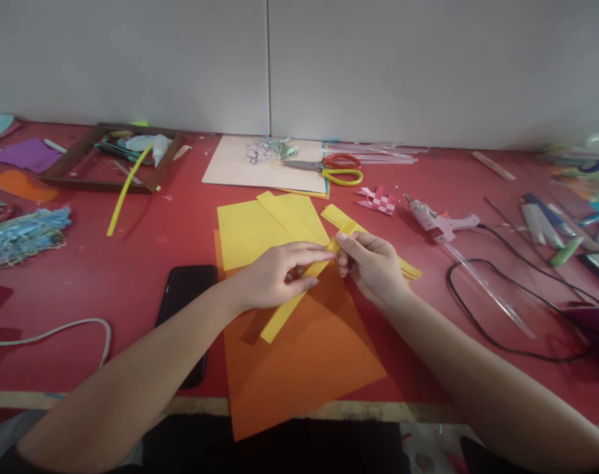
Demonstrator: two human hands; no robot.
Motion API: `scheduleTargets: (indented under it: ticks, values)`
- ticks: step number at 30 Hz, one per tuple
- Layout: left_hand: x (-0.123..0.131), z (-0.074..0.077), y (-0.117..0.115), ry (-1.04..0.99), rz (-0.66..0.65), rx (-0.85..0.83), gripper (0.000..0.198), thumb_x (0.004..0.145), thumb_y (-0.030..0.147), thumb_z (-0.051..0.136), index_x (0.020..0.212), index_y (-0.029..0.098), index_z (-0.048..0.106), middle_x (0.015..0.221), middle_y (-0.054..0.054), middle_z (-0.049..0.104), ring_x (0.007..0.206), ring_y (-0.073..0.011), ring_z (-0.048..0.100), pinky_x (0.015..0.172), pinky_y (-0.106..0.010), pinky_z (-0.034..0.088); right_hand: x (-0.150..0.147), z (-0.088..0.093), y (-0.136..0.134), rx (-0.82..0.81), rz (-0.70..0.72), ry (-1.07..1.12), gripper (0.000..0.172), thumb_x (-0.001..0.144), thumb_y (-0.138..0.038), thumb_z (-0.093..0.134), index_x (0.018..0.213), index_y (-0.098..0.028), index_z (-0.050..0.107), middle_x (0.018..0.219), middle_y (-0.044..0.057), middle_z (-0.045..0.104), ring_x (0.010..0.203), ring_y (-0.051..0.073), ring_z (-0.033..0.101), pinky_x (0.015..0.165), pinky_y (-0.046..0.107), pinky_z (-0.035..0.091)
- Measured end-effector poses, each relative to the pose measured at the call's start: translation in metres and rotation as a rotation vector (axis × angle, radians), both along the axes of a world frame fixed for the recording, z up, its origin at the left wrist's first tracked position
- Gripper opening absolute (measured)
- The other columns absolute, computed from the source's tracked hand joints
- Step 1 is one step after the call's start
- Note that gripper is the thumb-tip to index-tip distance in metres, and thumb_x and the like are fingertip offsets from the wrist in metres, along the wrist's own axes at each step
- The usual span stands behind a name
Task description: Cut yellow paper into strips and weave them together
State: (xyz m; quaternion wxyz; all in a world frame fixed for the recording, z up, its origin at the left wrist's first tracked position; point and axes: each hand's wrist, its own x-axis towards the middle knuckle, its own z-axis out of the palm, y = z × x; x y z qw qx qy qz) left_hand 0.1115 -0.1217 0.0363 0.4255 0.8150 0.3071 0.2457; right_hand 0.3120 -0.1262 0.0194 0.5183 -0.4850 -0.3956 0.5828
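Observation:
A yellow paper strip (287, 315) runs slantwise between my two hands, its lower end hanging over an orange sheet (304, 368). My right hand (373, 266) pinches the strip's upper end between thumb and fingers. Fingers of my left hand (280, 273) reach along the strip and meet the right fingertips; the left thumb stands apart below, beside the strip. Beneath the hands, a yellow sheet (245, 230) overlaps the orange one, with a loose yellow strip (280, 214) on it. More yellow strips (335, 216) lie behind my right hand, partly hidden by it.
A black phone (188, 296) lies left of the sheets. Scissors (324, 168) rest on pale card (230, 164) at the back. Right of my hands are a woven pink paper piece (378, 201) and a glue gun (438, 224) with its cord. A brown frame (72, 181) holds clutter.

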Motion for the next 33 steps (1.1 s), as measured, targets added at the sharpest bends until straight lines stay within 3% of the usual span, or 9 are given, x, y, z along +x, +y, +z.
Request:
scheduleTargets:
  ticks: [9, 19, 27, 33]
  values:
    - [0.001, 0.002, -0.001, -0.003, 0.014, -0.046, 0.047, 0.086, 0.017, 0.059, 0.133, 0.021, 0.058, 0.135, -0.012, 0.058, 0.081, -0.0121, 0.059, 0.063, -0.023, 0.051, 0.000, -0.001, 0.001, -0.036, 0.010, 0.070, 0.034, 0.070, -0.043, 0.082, 0.059, -0.018, 0.062, 0.049, -0.002, 0.060, 0.037, 0.008, 0.050, 0.038, 0.021, 0.042]
    - [0.002, -0.001, -0.001, -0.124, 0.099, -0.105, 0.047, 0.083, 0.016, 0.062, 0.129, 0.020, 0.061, 0.129, -0.012, 0.060, 0.062, -0.0067, 0.043, 0.053, -0.020, 0.043, 0.000, 0.003, 0.001, -0.095, 0.070, 0.072, 0.026, 0.064, -0.039, 0.086, 0.072, -0.018, 0.072, 0.052, -0.003, 0.060, 0.040, 0.007, 0.050, 0.039, 0.021, 0.042]
    - [0.001, 0.004, -0.002, -0.064, 0.042, -0.192, 0.046, 0.083, 0.017, 0.062, 0.128, 0.019, 0.062, 0.128, -0.011, 0.061, 0.066, -0.0074, 0.045, 0.055, -0.021, 0.045, 0.011, 0.005, 0.007, -0.088, -0.114, 0.175, 0.019, 0.066, -0.024, 0.081, 0.060, -0.018, 0.065, 0.049, -0.005, 0.053, 0.041, 0.005, 0.042, 0.039, 0.020, 0.036]
    - [0.001, 0.003, -0.002, -0.053, 0.053, -0.230, 0.046, 0.084, 0.021, 0.064, 0.129, 0.021, 0.061, 0.127, -0.010, 0.061, 0.071, -0.0096, 0.052, 0.058, -0.023, 0.048, 0.008, 0.006, 0.009, -0.106, -0.148, 0.203, 0.015, 0.067, -0.020, 0.077, 0.061, -0.018, 0.063, 0.048, -0.005, 0.052, 0.041, 0.006, 0.041, 0.039, 0.020, 0.037]
